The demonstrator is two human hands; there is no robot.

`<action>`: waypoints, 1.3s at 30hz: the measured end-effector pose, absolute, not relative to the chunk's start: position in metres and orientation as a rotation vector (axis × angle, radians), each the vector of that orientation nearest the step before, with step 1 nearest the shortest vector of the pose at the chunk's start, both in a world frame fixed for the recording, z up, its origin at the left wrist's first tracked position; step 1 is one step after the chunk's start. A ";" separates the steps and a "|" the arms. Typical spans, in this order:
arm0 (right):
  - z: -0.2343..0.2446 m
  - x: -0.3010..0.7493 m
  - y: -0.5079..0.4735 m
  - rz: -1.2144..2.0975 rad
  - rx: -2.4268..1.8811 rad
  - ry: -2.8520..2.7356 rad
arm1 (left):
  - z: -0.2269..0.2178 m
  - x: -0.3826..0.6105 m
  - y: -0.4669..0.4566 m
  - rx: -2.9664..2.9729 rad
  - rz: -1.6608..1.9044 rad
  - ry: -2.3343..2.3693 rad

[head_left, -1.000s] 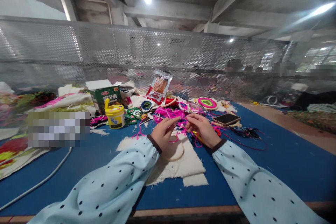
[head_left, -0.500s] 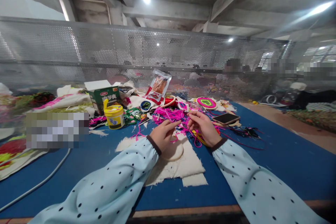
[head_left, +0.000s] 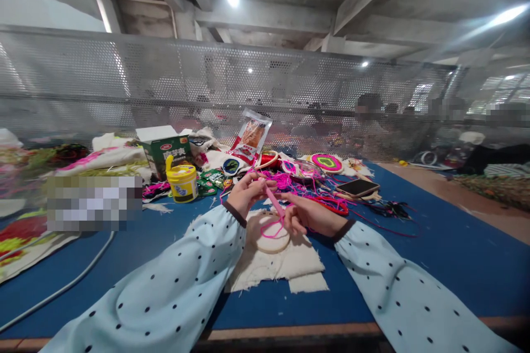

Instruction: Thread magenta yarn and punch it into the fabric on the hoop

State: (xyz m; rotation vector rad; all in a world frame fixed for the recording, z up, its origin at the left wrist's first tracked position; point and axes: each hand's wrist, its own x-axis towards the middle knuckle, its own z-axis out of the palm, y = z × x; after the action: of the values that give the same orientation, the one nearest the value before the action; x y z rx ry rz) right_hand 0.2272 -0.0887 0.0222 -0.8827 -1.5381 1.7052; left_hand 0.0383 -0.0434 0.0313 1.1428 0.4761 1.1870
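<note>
1. Left sleeve (head_left: 161, 284): I observed pale blue cloth, printed with small, round, dark dots set well apart.
2. Right sleeve (head_left: 403, 287): colour and dot pattern matched the left; the cut was loose, with soft folds along the forearm.
3. Left cuff (head_left: 235, 214) and right cuff (head_left: 344, 231): each was a narrow dark brown band, gathering the cloth.
4. Left hand (head_left: 247, 196) and right hand (head_left: 309, 214): both were bare.

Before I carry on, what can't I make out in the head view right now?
- Pink tool, upper end: too small to make out among the left hand's fingers.
- Wooden hoop, right part of its rim: hidden by the right hand.
- Grey cable, near end: cut off by the left edge.
- Shapes beyond the perforated screen: blurred by its mesh.
</note>
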 end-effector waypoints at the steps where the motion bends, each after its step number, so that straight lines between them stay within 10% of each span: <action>1: 0.021 0.225 -0.091 1.742 -0.885 -1.585 | 0.031 0.037 -0.043 1.139 1.194 0.469; 31: 0.013 0.236 -0.074 1.346 -1.111 -1.401 | 0.027 0.030 -0.033 1.067 1.276 0.562; 39: 0.018 0.235 -0.077 1.439 -1.150 -1.150 | 0.028 0.035 -0.054 2.335 1.560 0.584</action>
State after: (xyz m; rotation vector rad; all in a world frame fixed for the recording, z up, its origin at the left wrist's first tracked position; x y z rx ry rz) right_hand 0.2345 -0.0773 0.0176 -1.1499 -1.1501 1.4394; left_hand 0.0346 -0.0541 0.0280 2.3350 0.5835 1.5595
